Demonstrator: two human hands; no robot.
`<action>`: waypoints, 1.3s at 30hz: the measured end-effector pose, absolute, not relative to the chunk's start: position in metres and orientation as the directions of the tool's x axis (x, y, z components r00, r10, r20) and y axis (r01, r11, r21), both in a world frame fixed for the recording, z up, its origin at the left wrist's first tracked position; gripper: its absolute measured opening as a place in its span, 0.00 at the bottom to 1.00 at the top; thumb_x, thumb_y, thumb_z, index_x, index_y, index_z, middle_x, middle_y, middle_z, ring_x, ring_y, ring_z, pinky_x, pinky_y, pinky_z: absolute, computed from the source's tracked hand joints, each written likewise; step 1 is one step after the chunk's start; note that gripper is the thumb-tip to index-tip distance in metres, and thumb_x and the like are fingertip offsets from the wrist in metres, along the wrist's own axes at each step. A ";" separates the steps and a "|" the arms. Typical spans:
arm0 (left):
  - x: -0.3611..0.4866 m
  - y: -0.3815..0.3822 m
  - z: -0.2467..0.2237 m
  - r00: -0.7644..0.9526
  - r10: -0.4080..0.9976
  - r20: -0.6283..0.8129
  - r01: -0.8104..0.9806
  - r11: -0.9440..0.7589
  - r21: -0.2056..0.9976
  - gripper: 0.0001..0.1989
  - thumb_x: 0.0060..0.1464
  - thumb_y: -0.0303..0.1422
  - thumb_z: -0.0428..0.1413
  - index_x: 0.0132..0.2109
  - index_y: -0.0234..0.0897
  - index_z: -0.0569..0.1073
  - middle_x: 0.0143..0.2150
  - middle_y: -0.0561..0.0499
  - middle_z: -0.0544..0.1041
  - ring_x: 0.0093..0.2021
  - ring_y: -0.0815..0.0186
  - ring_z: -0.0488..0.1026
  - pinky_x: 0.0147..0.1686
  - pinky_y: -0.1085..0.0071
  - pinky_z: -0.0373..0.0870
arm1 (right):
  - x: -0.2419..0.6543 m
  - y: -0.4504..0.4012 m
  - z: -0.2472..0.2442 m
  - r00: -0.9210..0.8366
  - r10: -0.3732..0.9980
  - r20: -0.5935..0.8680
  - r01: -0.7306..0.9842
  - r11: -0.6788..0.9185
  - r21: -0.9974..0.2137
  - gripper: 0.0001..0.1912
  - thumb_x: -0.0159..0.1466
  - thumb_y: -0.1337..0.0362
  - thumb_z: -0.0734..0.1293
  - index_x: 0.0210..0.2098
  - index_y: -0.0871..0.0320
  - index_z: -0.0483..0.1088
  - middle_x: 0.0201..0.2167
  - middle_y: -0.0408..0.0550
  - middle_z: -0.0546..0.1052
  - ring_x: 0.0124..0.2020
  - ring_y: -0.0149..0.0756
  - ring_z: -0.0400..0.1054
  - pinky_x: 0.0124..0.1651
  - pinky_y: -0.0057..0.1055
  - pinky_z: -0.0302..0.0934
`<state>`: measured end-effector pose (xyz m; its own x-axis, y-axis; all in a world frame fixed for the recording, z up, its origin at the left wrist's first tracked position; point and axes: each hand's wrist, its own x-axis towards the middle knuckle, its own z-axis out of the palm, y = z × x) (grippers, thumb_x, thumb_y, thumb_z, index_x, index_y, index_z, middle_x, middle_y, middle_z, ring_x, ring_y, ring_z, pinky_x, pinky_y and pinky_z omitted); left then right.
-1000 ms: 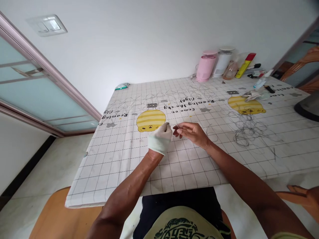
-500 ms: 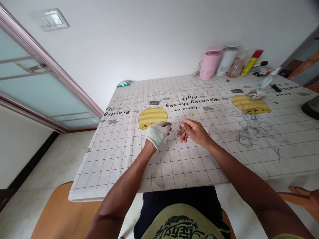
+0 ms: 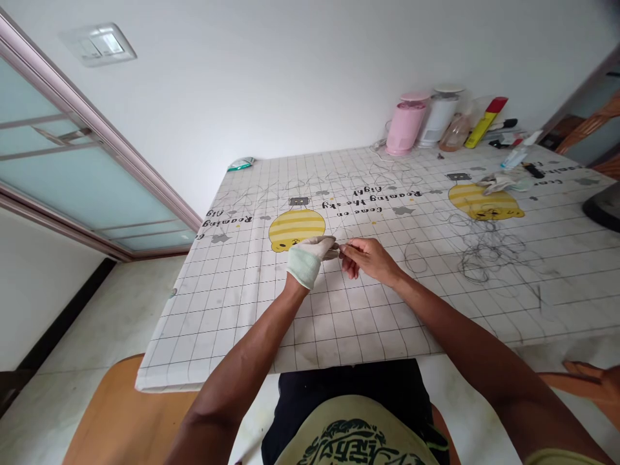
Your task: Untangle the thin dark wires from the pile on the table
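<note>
Above the middle of the tablecloth, my left hand [image 3: 314, 252] in a white glove and my bare right hand [image 3: 365, 257] meet at the fingertips. A thin, hair-like strand [image 3: 345, 230] faintly shows just above them. Both hands have their fingers closed around this strand; its ends are hard to make out. A loose curl of similar strand [image 3: 415, 258] lies right of my right hand. Farther right, a tangled heap of dark thin strands [image 3: 479, 255] rests on the cloth. More strands [image 3: 358, 174] are spread in a row along the back.
A gridded tablecloth [image 3: 232, 310] with yellow prints covers the table. Along the wall stand a pink cylinder [image 3: 405, 128], a white one [image 3: 436, 119], a bottle [image 3: 455, 132] and a yellow-red box [image 3: 485, 123]. A spray bottle [image 3: 518, 155] and a crumpled glove [image 3: 504, 181] lie rightward.
My hands have come together from a small gap, the right moving left until the fingertips meet. The gloved fingers have straightened somewhat.
</note>
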<state>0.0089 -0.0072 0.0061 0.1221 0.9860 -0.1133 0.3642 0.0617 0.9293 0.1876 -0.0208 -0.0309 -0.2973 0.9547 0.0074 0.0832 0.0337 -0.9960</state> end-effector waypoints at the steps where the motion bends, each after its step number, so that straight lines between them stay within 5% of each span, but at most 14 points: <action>1: 0.007 -0.007 0.005 0.114 0.986 -0.121 0.327 0.078 0.942 0.09 0.59 0.36 0.56 0.39 0.40 0.81 0.40 0.49 0.84 0.41 0.65 0.82 0.41 0.74 0.77 | 0.188 -0.020 -0.031 -0.296 0.955 -0.007 0.057 0.010 -0.998 0.24 0.68 0.42 0.70 0.33 0.59 0.74 0.24 0.49 0.80 0.19 0.34 0.73 0.21 0.29 0.66; 12: 0.009 -0.008 -0.005 0.102 0.994 -0.034 0.738 -0.053 0.673 0.15 0.58 0.33 0.50 0.24 0.41 0.72 0.26 0.52 0.76 0.33 0.63 0.72 0.33 0.68 0.65 | 0.191 -0.014 -0.047 -0.209 0.940 -0.271 -0.234 -0.317 -0.919 0.14 0.63 0.56 0.76 0.33 0.63 0.81 0.33 0.60 0.84 0.23 0.36 0.76 0.18 0.28 0.65; 24: 0.012 -0.007 -0.019 0.167 0.977 -0.132 0.779 -0.048 0.625 0.10 0.55 0.31 0.53 0.26 0.41 0.72 0.28 0.49 0.77 0.32 0.61 0.72 0.31 0.67 0.63 | 0.195 -0.013 -0.049 -0.149 0.930 -0.335 -0.294 -0.365 -0.883 0.13 0.63 0.58 0.74 0.31 0.64 0.81 0.31 0.60 0.84 0.21 0.34 0.73 0.16 0.27 0.60; 33: -0.001 0.000 -0.016 0.201 0.954 -0.222 0.585 0.066 0.809 0.06 0.53 0.32 0.57 0.30 0.40 0.79 0.31 0.49 0.82 0.33 0.63 0.77 0.33 0.70 0.71 | 0.200 -0.013 -0.044 -0.070 0.996 -0.056 -0.056 -0.060 -0.997 0.18 0.65 0.48 0.74 0.36 0.59 0.78 0.31 0.55 0.82 0.24 0.36 0.75 0.19 0.28 0.64; 39: -0.005 0.000 -0.008 0.197 0.960 -0.200 0.633 0.031 0.773 0.07 0.52 0.32 0.57 0.32 0.39 0.80 0.32 0.49 0.83 0.34 0.62 0.78 0.34 0.69 0.72 | 0.207 -0.012 -0.040 0.020 0.995 0.101 0.120 0.098 -0.988 0.18 0.66 0.48 0.72 0.32 0.58 0.76 0.30 0.52 0.81 0.25 0.35 0.74 0.20 0.28 0.65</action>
